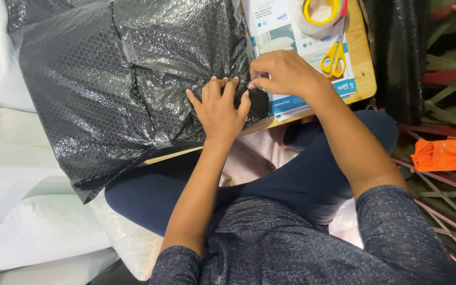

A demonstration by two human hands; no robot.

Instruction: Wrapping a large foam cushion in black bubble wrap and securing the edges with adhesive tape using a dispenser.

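Note:
A big parcel wrapped in black bubble wrap (pixel 112 79) lies on a low wooden table (pixel 362 68) and hangs over its near edge. My left hand (pixel 219 108) lies flat on the parcel's gathered near corner, fingers spread. My right hand (pixel 281 73) is just to the right of it, fingertips pinched together at the edge of the wrap; whether they hold a bit of tape or the wrap itself I cannot tell.
A roll of clear tape (pixel 320 13) and yellow-handled scissors (pixel 334 55) lie on blue-and-white printed sheets (pixel 296 37) at the table's right end. White pillows (pixel 32 227) are stacked at left. An orange cloth (pixel 444 154) and metal bars lie on the floor at right.

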